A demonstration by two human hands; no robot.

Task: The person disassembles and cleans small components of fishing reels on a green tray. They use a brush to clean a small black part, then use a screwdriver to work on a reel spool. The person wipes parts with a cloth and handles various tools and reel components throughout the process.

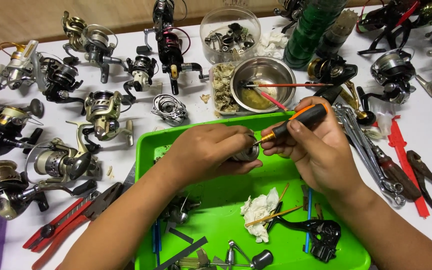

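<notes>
A small round silver metal reel part (246, 152) is sitting above the upper half of the bright green plastic tray (226, 200), wrapped by the left hand (206, 152), whose grip is curling closed around it so that only its right-hand face is showing. The slim brass-coloured tip of an orange-and-black-handled screwdriver (296, 121) is touching that exposed face. The right hand (316, 150) is pinching the handle tightly between thumb and fingers. The screwdriver's long axis is running from upper right down to lower left, tip pointing at the part, so the part is lying just left of and slightly below the right hand, with the left hand being the nearer one, already enclosing it. The part's own axis cannot be told, since the fingers are hiding most of it.

On the tray below the hands, a crumpled white tissue (258, 212), a black reel body (321, 235) and thin sticks are lying loose. Beyond the tray, a steel bowl (263, 80) holding yellowish grease is standing on the white tabletop (426, 130), near a clear round tub of small parts (229, 32). Many spinning fishing reels (61, 160) are crowding the left side, with red-handled pliers (71, 215) beside them, and metal wrenches (366, 150) are lying to the right.
</notes>
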